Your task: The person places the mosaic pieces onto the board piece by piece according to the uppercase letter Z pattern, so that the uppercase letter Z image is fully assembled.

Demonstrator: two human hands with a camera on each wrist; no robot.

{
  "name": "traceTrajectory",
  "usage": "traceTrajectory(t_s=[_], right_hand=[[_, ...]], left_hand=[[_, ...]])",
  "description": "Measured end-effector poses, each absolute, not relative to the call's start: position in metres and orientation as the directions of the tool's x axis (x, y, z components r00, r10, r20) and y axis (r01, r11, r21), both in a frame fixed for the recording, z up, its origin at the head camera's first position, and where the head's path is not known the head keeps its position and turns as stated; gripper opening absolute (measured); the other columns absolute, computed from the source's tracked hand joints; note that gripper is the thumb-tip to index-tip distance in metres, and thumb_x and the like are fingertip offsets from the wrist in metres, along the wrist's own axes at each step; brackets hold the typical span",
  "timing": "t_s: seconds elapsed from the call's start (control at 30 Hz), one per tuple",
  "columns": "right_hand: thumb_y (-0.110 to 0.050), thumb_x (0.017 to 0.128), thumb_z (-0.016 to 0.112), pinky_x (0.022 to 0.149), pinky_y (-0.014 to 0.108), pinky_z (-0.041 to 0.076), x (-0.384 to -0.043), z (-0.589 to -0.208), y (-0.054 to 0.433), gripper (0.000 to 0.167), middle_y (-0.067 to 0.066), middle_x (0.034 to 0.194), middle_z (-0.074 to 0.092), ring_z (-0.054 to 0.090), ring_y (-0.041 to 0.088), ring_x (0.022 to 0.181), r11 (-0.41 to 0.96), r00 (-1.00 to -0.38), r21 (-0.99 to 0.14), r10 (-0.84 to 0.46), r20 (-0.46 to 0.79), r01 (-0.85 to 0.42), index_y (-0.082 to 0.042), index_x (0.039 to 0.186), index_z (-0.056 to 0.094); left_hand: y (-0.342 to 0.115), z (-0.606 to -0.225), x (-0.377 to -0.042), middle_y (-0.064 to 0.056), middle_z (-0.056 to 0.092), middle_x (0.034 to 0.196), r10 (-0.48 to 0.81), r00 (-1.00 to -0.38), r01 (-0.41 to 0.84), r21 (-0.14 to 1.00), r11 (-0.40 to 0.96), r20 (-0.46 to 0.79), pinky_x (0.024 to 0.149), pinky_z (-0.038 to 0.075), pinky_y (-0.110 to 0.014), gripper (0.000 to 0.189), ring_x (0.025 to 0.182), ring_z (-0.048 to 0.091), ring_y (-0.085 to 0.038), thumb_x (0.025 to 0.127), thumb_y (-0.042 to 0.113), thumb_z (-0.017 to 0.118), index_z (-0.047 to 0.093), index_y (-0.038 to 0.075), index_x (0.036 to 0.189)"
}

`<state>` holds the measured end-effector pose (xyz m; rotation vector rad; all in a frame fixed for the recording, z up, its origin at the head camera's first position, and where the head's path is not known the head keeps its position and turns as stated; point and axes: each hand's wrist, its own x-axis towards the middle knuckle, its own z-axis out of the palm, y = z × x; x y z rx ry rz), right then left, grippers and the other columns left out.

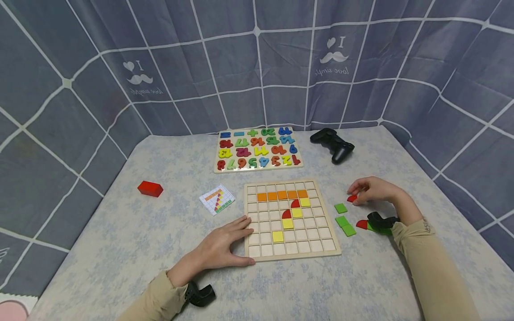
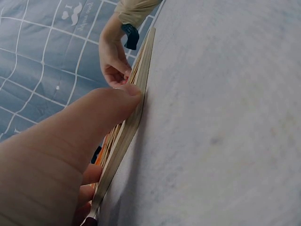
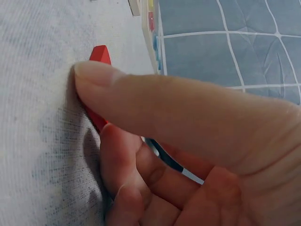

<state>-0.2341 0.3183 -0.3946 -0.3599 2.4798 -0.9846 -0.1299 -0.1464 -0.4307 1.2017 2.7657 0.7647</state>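
My left hand [image 1: 218,244] rests against the left side of a wooden grid board [image 1: 292,255], thumb at its near corner and fingers fairly straight along the edge. Orange square tiles [image 1: 282,195], yellow square tiles [image 1: 278,236] and two red quarter-circle tiles [image 1: 286,214] lie in the board's cells. Right of the board, my right hand [image 1: 373,189] pinches a red quarter-circle tile [image 1: 352,198] between thumb and fingers, low over the table. In the right wrist view the thumb covers part of this red tile [image 3: 99,52].
Green square tiles [image 1: 341,208] and another red quarter-circle tile [image 1: 362,224] lie near the right wrist. A pattern card [image 1: 217,199] and a red block [image 1: 150,188] are on the left. Farther back are a number puzzle board [image 1: 258,168] and a black game controller [image 1: 332,145].
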Motion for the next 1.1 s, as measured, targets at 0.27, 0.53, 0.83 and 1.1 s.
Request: traceTrajectory(t_s=[0.27, 0.53, 0.83, 1.1], right_hand=[[-0.005, 0.076, 0.075, 0.061, 0.025, 0.045, -0.234, -0.391, 0.315, 0.025, 0.005, 0.079, 0.062, 0.052, 0.012, 0.067, 0.676, -0.848, -0.733, -0.431, -0.308, -0.077, 0.007, 0.095, 0.062], [-0.011, 0.079, 0.074, 0.065, 0.027, 0.047, -0.232, -0.379, 0.292, 0.020, 0.006, 0.082, 0.068, 0.058, 0.014, 0.070, 0.635, -0.808, -0.751, -0.530, -0.255, -0.179, 0.001, 0.094, 0.067], [-0.012, 0.085, 0.069, 0.068, 0.028, 0.051, -0.219, -0.379, 0.228, 0.018, 0.004, 0.088, 0.069, 0.063, 0.021, 0.077, 0.568, -0.752, -0.778, -0.628, -0.200, -0.267, 0.000, 0.099, 0.068], [-0.010, 0.088, 0.065, 0.071, 0.028, 0.052, -0.208, -0.382, 0.169, 0.010, -0.001, 0.086, 0.069, 0.064, 0.013, 0.078, 0.515, -0.701, -0.766, -0.703, -0.121, -0.384, -0.006, 0.095, 0.070]], left_hand=[[-0.148, -0.431, -0.130, -0.009, 0.037, 0.147, 0.692, -0.702, 0.678, 0.455, 0.578, 0.167, 0.105, 0.035, -0.041, 0.077, 0.137, 0.029, -0.019, 0.077, 0.061, 0.067, 0.056, 0.008, 0.132], [-0.149, -0.430, -0.129, -0.008, 0.037, 0.147, 0.692, -0.704, 0.674, 0.457, 0.580, 0.161, 0.106, 0.034, -0.041, 0.077, 0.138, 0.028, -0.019, 0.077, 0.061, 0.067, 0.055, 0.008, 0.132], [-0.148, -0.430, -0.130, -0.009, 0.037, 0.147, 0.695, -0.701, 0.677, 0.455, 0.579, 0.159, 0.106, 0.034, -0.040, 0.077, 0.138, 0.028, -0.019, 0.077, 0.060, 0.067, 0.055, 0.008, 0.132], [-0.147, -0.429, -0.130, -0.008, 0.036, 0.147, 0.697, -0.701, 0.674, 0.459, 0.579, 0.151, 0.106, 0.034, -0.040, 0.078, 0.138, 0.027, -0.018, 0.077, 0.061, 0.067, 0.055, 0.008, 0.133]])
